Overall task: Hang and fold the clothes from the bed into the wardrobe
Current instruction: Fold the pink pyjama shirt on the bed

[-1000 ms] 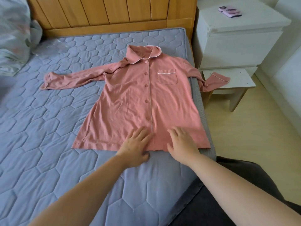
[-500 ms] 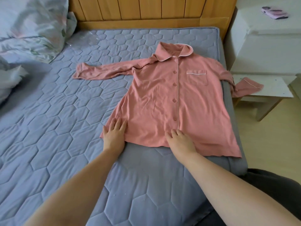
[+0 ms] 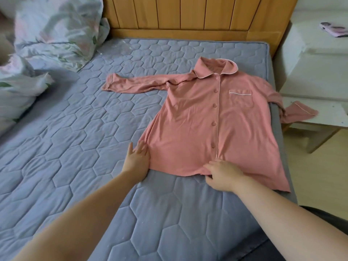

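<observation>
Pressing the pink shirt hem, my left grip is released; right grip, I cannot tell. The overhanging sleeve could drag it askew.

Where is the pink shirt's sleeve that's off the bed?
Head view, right side: that sleeve of the pink shirt drapes past the mattress edge, its cuff on the low white stool beside the nightstand.

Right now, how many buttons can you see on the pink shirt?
5 buttons, in a line down the pink shirt's front, from collar toward hem; the right hand may hide another.
</observation>
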Tool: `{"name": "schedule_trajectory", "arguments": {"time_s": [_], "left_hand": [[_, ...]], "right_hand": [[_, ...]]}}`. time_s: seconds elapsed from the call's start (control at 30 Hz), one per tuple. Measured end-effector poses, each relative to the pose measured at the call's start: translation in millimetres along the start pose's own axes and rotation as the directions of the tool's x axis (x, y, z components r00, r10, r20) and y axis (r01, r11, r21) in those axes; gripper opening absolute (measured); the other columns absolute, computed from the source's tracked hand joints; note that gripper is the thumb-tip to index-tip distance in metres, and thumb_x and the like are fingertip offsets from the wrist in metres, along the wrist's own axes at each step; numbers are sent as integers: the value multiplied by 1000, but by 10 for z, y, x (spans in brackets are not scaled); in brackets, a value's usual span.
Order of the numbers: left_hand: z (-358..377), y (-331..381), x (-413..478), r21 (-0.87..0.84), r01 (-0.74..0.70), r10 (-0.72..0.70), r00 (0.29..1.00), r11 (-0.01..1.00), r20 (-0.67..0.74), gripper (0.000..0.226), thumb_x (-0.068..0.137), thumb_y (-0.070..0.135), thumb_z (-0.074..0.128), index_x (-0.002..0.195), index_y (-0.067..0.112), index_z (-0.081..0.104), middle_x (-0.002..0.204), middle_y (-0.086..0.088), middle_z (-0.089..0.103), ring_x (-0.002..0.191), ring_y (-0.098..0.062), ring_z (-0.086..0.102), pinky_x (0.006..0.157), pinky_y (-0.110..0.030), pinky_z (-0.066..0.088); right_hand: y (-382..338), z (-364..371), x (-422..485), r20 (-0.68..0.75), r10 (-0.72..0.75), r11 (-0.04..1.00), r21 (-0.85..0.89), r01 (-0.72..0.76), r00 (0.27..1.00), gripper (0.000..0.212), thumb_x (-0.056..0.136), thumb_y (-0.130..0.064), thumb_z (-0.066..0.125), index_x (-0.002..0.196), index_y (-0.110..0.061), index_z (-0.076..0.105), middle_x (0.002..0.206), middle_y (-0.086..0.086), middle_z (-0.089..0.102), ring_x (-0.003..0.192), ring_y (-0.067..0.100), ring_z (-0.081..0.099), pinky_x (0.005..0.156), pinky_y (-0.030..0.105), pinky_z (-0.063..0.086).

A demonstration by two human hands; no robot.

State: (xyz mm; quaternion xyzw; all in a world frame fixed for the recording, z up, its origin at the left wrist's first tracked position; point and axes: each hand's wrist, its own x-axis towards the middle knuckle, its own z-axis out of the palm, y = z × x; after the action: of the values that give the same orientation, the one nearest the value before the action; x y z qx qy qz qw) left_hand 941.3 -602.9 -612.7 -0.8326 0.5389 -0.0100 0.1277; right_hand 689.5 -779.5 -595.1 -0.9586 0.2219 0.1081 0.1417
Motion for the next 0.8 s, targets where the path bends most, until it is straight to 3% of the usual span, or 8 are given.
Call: {"name": "schedule_trajectory", "arguments": {"time_s": [0.17,0.27,0.33,0.37,0.47,0.53,0.63,0.8], "left_hand": [[-314,658,201,-243,-337,352,936,909,19,72,81,15,48,150,19,26,159,1,16,147,-20,6,117,-41,4],[-577,1181,371,-544,-329,486,857,772,171,50,95,22,41,144,15,40,155,-7,28,143,-20,23,116,-34,17],[-713,1425,500,-734,-145,448,863,663,234,51,98,43,33,123,10,63,134,-10,56,125,-24,49,109,-35,31],[-776,1528,574,-808,-29,405,876,588,263,56,99,46,32,111,7,69,119,-11,66,113,-24,58,105,-37,37],[-911,1860,850,-903,120,243,941,412,235,38,98,26,43,94,2,73,91,-11,73,90,-24,67,90,-36,50],[-939,2083,1091,-823,34,77,993,567,94,30,92,17,47,109,13,71,107,-4,71,99,-21,63,85,-26,47],[-928,2422,1499,-746,-85,54,996,661,-66,48,87,8,47,134,15,53,138,-4,52,129,-26,43,104,-30,35],[-806,2861,2383,-609,10,-23,1000,793,-13,51,96,22,37,146,17,29,154,-6,26,142,-28,18,113,-45,22]], "right_hand": [[274,-28,-120,-170,154,969,217,-116,973,51,98,-44,41,139,-16,46,150,2,39,141,17,29,112,28,21],[543,-52,-222,-125,289,921,308,-240,949,51,99,-45,37,141,-16,46,153,3,34,142,16,25,115,28,16],[749,-25,-368,-38,358,897,291,-332,933,49,98,-48,36,131,-17,57,143,3,48,135,20,39,109,32,31],[829,-26,-447,-34,397,888,268,-374,917,46,97,-47,37,116,-16,66,128,5,60,122,25,53,94,32,42],[1078,-81,-587,-269,465,883,207,-421,844,34,91,-33,51,65,-12,59,78,14,66,78,34,63,58,31,34],[1295,-145,-558,-415,417,909,201,-366,809,24,85,-17,58,64,-6,59,75,17,64,80,34,62,63,35,40],[1702,-207,-366,-320,339,939,64,-337,884,25,87,-17,53,102,0,65,125,20,58,123,31,47,102,40,38],[2436,-284,163,-236,292,956,45,-290,927,52,96,-31,36,145,-15,35,158,4,20,146,20,14,116,43,16]]}}
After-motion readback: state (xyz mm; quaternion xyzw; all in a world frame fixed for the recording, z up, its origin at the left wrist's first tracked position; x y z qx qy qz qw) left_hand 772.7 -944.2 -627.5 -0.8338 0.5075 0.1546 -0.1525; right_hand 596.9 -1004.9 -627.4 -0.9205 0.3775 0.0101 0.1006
